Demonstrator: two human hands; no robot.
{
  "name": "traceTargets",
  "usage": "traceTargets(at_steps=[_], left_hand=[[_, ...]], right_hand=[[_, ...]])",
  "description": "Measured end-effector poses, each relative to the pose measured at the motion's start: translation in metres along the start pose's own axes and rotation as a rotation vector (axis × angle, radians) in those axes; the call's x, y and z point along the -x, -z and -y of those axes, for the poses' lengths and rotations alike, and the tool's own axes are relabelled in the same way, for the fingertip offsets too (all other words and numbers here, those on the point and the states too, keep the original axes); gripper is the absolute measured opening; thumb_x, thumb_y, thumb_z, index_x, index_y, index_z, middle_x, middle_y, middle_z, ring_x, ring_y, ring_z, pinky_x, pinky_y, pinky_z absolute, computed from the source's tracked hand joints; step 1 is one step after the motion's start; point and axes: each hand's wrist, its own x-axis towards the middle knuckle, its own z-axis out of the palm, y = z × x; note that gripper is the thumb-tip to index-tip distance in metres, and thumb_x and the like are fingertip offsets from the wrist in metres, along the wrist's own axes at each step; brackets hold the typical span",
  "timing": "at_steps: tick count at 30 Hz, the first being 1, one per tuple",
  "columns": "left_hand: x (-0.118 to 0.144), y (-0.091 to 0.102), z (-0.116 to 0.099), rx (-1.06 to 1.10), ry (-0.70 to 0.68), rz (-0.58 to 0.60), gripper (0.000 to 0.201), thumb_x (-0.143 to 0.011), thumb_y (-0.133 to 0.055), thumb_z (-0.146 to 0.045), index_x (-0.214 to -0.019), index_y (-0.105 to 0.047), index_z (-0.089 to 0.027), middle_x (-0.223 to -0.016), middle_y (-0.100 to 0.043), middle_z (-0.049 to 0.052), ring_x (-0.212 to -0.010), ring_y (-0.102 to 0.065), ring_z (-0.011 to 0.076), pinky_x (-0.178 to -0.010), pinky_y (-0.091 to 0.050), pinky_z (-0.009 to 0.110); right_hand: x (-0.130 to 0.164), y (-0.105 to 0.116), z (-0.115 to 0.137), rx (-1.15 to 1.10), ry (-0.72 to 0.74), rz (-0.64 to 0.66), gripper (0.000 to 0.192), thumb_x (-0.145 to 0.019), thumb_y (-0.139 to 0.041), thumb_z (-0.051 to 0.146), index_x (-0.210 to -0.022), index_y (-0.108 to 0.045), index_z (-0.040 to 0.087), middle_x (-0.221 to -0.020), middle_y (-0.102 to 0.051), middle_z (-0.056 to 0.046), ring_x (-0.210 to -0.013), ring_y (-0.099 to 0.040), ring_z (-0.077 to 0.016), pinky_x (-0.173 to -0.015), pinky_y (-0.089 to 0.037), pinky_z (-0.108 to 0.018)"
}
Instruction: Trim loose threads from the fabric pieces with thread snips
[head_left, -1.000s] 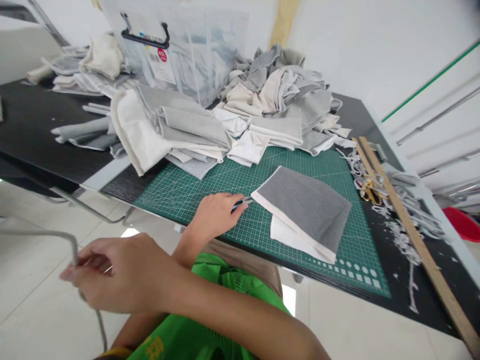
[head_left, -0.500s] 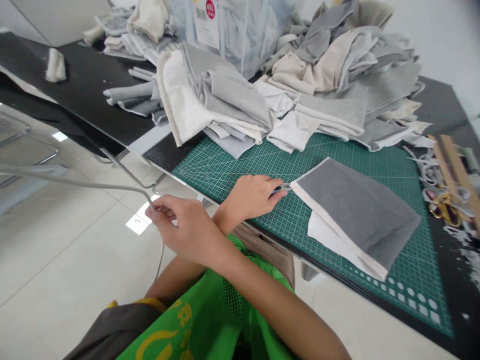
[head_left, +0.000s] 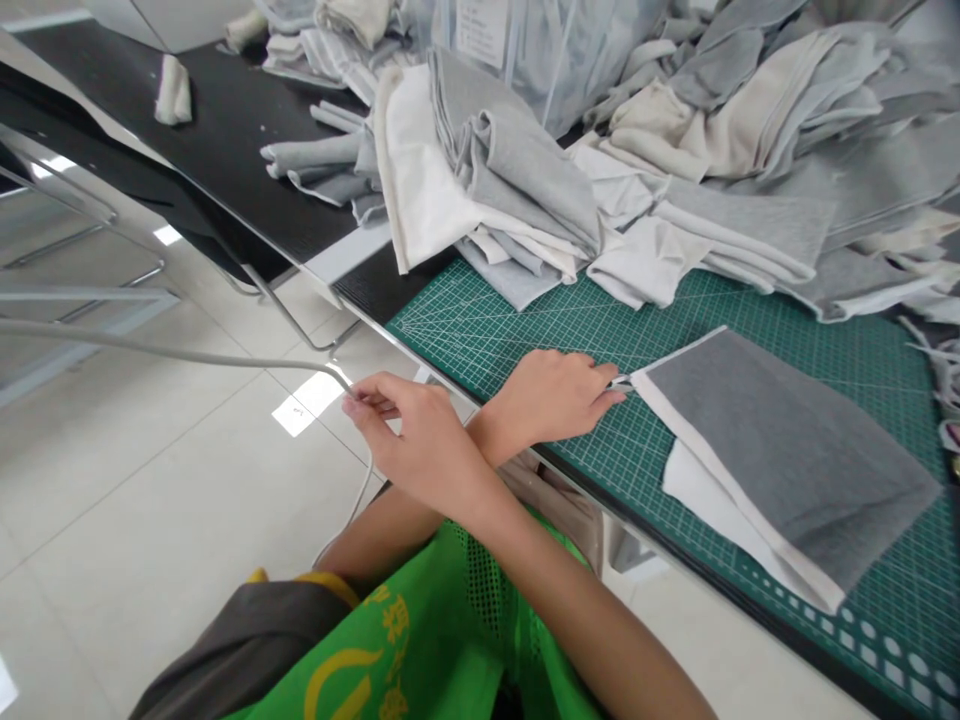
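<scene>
At the centre of the frame, the person's forearms cross above a green vest. The right hand (head_left: 409,435) sits left of centre, off the edge of the surface, with fingers closed in a pinch on a thin grey strip (head_left: 187,355). The strip runs in from the left edge of the frame to the fingertips, then hangs down in a loop toward the tiled floor. The left hand (head_left: 555,395) lies just right of it, resting on the green cutting mat (head_left: 480,325) and closed around a small tool (head_left: 621,381). Only the tool's metal tip shows, and what kind of tool it is cannot be told.

That tip sits just beside the near corner of a dark grey fabric piece (head_left: 780,450), which lies flat on the mat in the right half of the frame. A white piece (head_left: 705,495) pokes out from under its lower edge.

Across the top of the frame, folded grey and cream cloths (head_left: 510,170) are heaped on the far part of the mat and on the black surface (head_left: 225,140). A clear plastic box (head_left: 559,55) stands behind them. In the upper left, a small white roll (head_left: 174,90) lies alone on the surface.
</scene>
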Motion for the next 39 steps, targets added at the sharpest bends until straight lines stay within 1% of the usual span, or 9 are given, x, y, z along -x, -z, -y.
traceTargets(at_steps=[8, 14, 19, 23, 27, 30, 33, 37, 39], left_hand=[[0.001, 0.001, -0.002, -0.009, 0.004, 0.002, 0.036, -0.104, -0.044, -0.042, -0.116, -0.068, -0.019, -0.091, -0.074, 0.006, -0.078, -0.072, 0.0209, -0.061, -0.045, 0.03], [0.0, 0.0, -0.002, -0.027, 0.004, 0.002, 0.035, -0.104, -0.044, -0.042, -0.115, -0.068, -0.019, -0.092, -0.074, 0.005, -0.079, -0.072, 0.0201, -0.059, -0.045, 0.03], [0.0, -0.001, -0.001, -0.052, -0.011, 0.001, 0.036, -0.104, -0.043, -0.044, -0.114, -0.067, -0.02, -0.089, -0.074, 0.005, -0.076, -0.072, 0.0206, -0.059, -0.046, 0.03], [-0.006, -0.001, -0.006, -0.103, -0.05, -0.01, 0.032, -0.103, -0.046, -0.037, -0.109, -0.067, -0.013, -0.085, -0.073, 0.009, -0.071, -0.071, 0.0219, -0.056, -0.046, 0.031], [-0.017, -0.001, -0.015, -0.15, -0.111, -0.019, 0.023, -0.1, -0.052, -0.025, -0.097, -0.069, -0.01, -0.078, -0.071, 0.012, -0.07, -0.071, 0.022, -0.055, -0.045, 0.03], [-0.021, -0.003, -0.017, -0.166, -0.12, -0.023, 0.021, -0.099, -0.052, -0.023, -0.097, -0.069, -0.01, -0.076, -0.07, 0.011, -0.069, -0.07, 0.0214, -0.053, -0.043, 0.03], [-0.02, -0.008, -0.015, -0.169, -0.098, -0.037, 0.024, -0.101, -0.048, -0.025, -0.104, -0.066, -0.009, -0.079, -0.071, 0.011, -0.069, -0.071, 0.0223, -0.05, -0.041, 0.031], [-0.016, -0.013, -0.012, -0.157, -0.068, -0.058, 0.027, -0.103, -0.043, -0.028, -0.108, -0.065, -0.012, -0.083, -0.071, 0.009, -0.071, -0.071, 0.0226, -0.048, -0.04, 0.032], [-0.015, -0.013, -0.011, -0.149, -0.065, -0.065, 0.026, -0.102, -0.043, -0.027, -0.107, -0.064, -0.012, -0.083, -0.072, 0.008, -0.071, -0.072, 0.0221, -0.048, -0.039, 0.032]], right_hand=[[0.003, -0.001, 0.0, 0.059, -0.007, 0.052, 0.017, -0.097, -0.056, 0.019, -0.11, -0.066, 0.017, -0.108, -0.077, -0.006, -0.103, -0.072, -0.0177, -0.095, -0.054, -0.032], [0.011, 0.009, 0.008, -0.014, 0.002, -0.014, 0.023, -0.094, -0.055, 0.013, -0.115, -0.066, 0.016, -0.113, -0.077, -0.007, -0.101, -0.073, -0.0157, -0.094, -0.056, -0.031], [0.042, 0.034, 0.025, -0.091, 0.021, -0.07, 0.022, -0.095, -0.057, 0.017, -0.113, -0.069, 0.019, -0.112, -0.077, -0.003, -0.104, -0.073, -0.0145, -0.095, -0.057, -0.028], [0.076, 0.045, 0.036, -0.094, -0.022, -0.117, 0.02, -0.096, -0.059, 0.019, -0.11, -0.071, 0.026, -0.109, -0.079, 0.001, -0.102, -0.074, -0.0156, -0.096, -0.059, -0.029], [0.099, 0.018, 0.032, -0.034, 0.064, -0.119, 0.031, -0.093, -0.061, 0.016, -0.12, -0.068, 0.03, -0.113, -0.077, 0.001, -0.103, -0.073, -0.0165, -0.095, -0.06, -0.027], [0.105, -0.02, 0.022, 0.117, 0.066, -0.021, 0.043, -0.09, -0.063, 0.02, -0.133, -0.061, 0.02, -0.125, -0.073, -0.009, -0.111, -0.069, -0.0265, -0.099, -0.059, -0.038], [0.104, -0.049, 0.016, 0.235, -0.024, 0.047, 0.044, -0.091, -0.062, 0.025, -0.132, -0.06, 0.011, -0.125, -0.07, -0.017, -0.111, -0.067, -0.0344, -0.095, -0.06, -0.049], [0.104, -0.057, 0.011, 0.136, -0.038, 0.204, 0.03, -0.094, -0.056, 0.026, -0.12, -0.066, 0.015, -0.109, -0.073, -0.012, -0.102, -0.069, -0.0288, -0.092, -0.06, -0.043], [0.108, -0.056, 0.008, 0.031, -0.053, 0.224, 0.029, -0.092, -0.057, 0.027, -0.117, -0.069, 0.018, -0.107, -0.073, -0.009, -0.101, -0.069, -0.0253, -0.092, -0.059, -0.037]])
